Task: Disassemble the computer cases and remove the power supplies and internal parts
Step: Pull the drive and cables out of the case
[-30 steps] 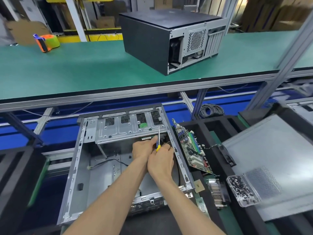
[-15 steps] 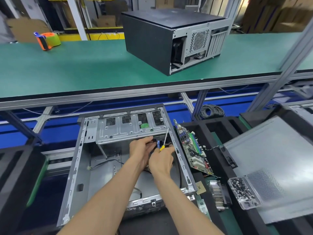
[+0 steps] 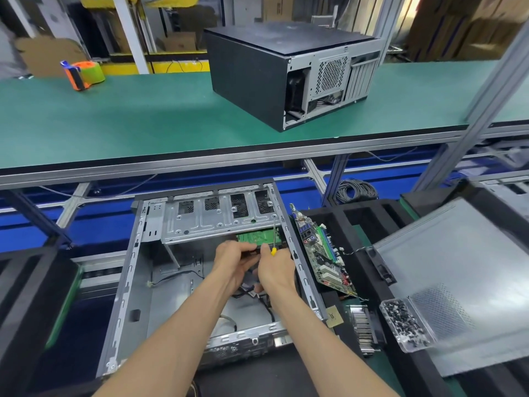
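Observation:
An open grey computer case (image 3: 128,270) lies in front of me with its side panel off. A drive with a green circuit board (image 3: 256,237) shows under the case's drive cage (image 3: 217,222). My left hand (image 3: 233,262) grips the near edge of that drive. My right hand (image 3: 276,267) holds a screwdriver (image 3: 274,239) with a yellow handle, shaft pointing up, and its fingers also touch the drive. Black cables (image 3: 252,295) lie loose on the case floor under my hands. A second, closed black case (image 3: 274,73) stands on the green bench (image 3: 143,118) above.
A removed motherboard (image 3: 323,253) leans in a black foam tray right of the case. A heatsink (image 3: 363,328), a clear box of screws (image 3: 403,325) and a grey side panel (image 3: 458,267) lie further right. A tape dispenser (image 3: 83,74) sits on the bench's left.
Both hands have pulled back toward me, and the drive's green board has come out from under the drive cage. The screwdriver stays in my right hand.

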The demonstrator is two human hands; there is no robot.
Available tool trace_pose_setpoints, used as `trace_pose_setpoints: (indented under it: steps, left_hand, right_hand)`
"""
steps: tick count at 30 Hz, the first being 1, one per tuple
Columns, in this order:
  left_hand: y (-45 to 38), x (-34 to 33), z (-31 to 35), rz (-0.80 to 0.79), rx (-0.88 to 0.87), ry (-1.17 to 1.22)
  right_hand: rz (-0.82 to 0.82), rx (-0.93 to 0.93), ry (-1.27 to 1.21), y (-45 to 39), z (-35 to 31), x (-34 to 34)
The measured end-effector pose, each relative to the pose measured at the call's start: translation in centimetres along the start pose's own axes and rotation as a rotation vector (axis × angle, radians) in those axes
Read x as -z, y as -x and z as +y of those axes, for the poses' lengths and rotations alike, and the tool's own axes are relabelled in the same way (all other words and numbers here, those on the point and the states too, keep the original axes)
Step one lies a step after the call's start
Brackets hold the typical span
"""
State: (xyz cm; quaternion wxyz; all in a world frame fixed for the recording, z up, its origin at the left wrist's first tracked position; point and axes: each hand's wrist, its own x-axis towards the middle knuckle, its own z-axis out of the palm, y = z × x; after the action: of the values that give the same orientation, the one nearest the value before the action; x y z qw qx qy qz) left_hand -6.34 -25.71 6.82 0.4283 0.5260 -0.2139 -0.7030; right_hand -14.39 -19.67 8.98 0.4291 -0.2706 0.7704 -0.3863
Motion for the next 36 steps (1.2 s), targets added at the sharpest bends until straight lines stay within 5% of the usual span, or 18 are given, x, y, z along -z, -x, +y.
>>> trace_pose_setpoints:
  steps: [13, 36]
  left_hand:
    - [3.7, 2.7, -0.4, -0.121, 0.154, -0.234]
    - [8.1, 6.1, 0.6, -0.106, 0.342, -0.145]
  right_hand:
    - [-0.109, -0.186, 0.054, 1.2, 1.2, 1.5]
    - [-0.309, -0.03, 0.266, 4.4, 2.3, 1.5]
